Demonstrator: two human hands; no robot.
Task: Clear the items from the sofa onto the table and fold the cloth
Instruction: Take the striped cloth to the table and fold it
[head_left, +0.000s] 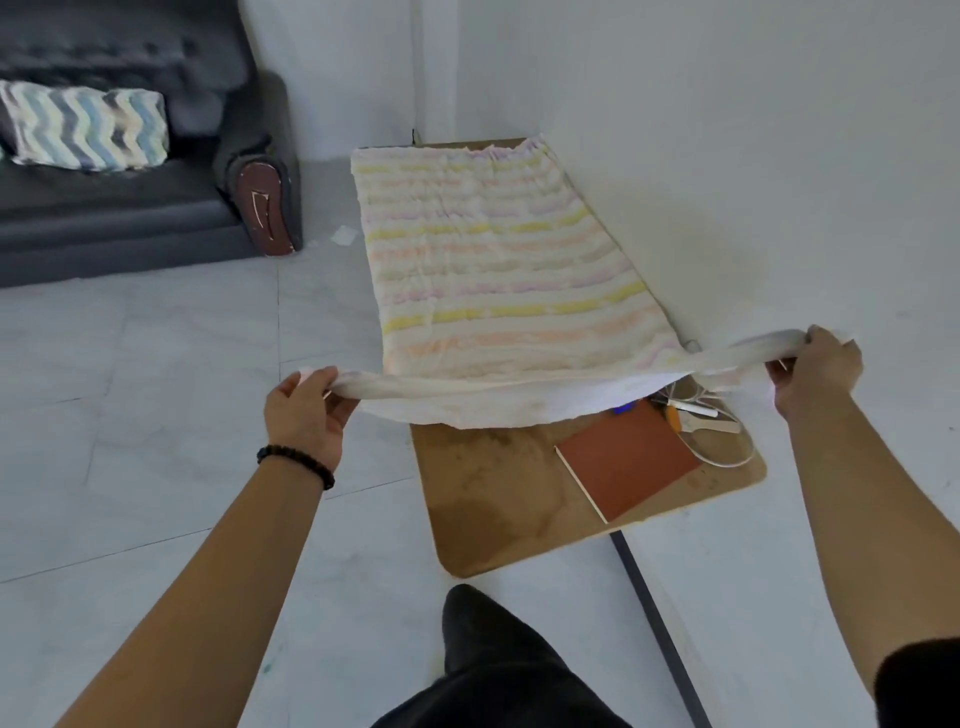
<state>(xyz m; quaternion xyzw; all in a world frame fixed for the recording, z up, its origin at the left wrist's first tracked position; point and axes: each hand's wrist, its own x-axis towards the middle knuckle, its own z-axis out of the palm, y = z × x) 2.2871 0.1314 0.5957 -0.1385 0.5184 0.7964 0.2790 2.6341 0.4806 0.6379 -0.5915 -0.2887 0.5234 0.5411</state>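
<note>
A pale cloth (498, 260) with yellow, pink and orange stripes lies spread lengthwise over the brown wooden table (498, 499) against the wall. Its near edge is lifted off the table and stretched between my hands. My left hand (306, 410) grips the near left corner, out past the table's left side. My right hand (815, 369) grips the near right corner, close to the wall. Under the raised edge lie a red-brown notebook (623, 467), a white cable (727, 457), a pen-like item (691, 408) and a small blue thing (623, 408).
A dark grey sofa (119, 218) stands at the far left with a zigzag-patterned cushion (88, 127) on its seat. Light tiled floor (156, 389) lies between sofa and table. A scrap of paper (344, 235) is on the floor. My dark trouser leg (493, 665) is at the bottom.
</note>
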